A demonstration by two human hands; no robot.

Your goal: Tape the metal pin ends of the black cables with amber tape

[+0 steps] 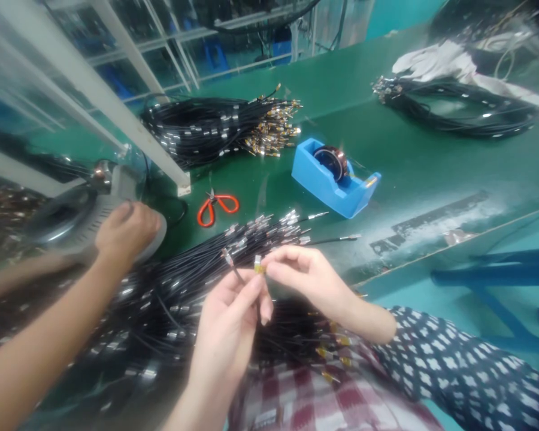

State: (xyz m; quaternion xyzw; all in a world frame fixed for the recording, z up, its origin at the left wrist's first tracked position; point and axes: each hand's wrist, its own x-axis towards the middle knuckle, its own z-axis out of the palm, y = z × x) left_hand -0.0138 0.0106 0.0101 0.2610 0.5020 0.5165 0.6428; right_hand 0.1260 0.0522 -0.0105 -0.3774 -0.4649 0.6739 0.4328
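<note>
My left hand [233, 311] is closed around a thin black cable [238, 275], whose bare metal end [227, 257] sticks up past the fingers. Just right of it, a small silver connector with amber tape [258, 264] stands between my two hands. The fingertips of my right hand [305, 272] pinch at the amber tape, close to my left thumb. Behind both hands lies a bundle of black cables [247, 236] with metal ends. More cables with amber-taped ends [336, 353] rest on my lap, partly hidden by my forearms.
A blue tape dispenser [332, 185] holds a roll of amber tape. Red-handled scissors [213, 206] lie left of it, below a coiled cable bundle [206, 129]. At the left, a co-worker's hand [128, 227] rests on a grey machine [155, 239]. Another coil [467, 114] lies far right.
</note>
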